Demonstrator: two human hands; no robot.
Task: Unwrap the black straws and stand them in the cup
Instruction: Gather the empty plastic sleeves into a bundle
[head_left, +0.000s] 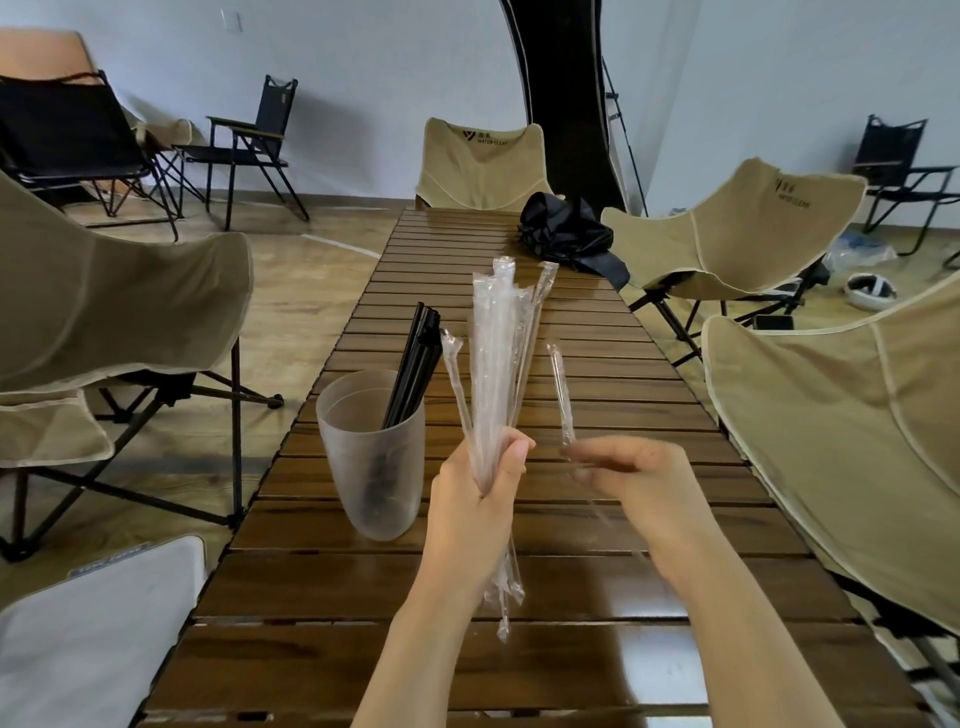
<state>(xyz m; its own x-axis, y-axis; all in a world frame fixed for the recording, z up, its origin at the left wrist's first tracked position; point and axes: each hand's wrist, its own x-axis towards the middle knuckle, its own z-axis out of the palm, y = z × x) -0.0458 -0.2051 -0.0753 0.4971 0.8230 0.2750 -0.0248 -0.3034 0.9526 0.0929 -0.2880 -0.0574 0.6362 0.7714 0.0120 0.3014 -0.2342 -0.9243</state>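
A frosted translucent cup (371, 457) stands on the slatted wooden table (597, 582), left of my hands. Several black straws (415, 364) stand in it, leaning right and sticking out above the rim. My left hand (478, 499) grips a bundle of clear empty wrappers (501, 364), which fans upward above the fist and hangs below it. My right hand (639, 473), blurred, pinches a single clear wrapper (563, 400) that points up; this wrapper looks empty.
A crumpled black bag (566, 234) lies at the table's far right. Beige folding chairs (737, 223) ring the table on both sides and at the far end. Black folding chairs stand at the back left and by the back right wall. A grey cushion (88, 634) is at near left.
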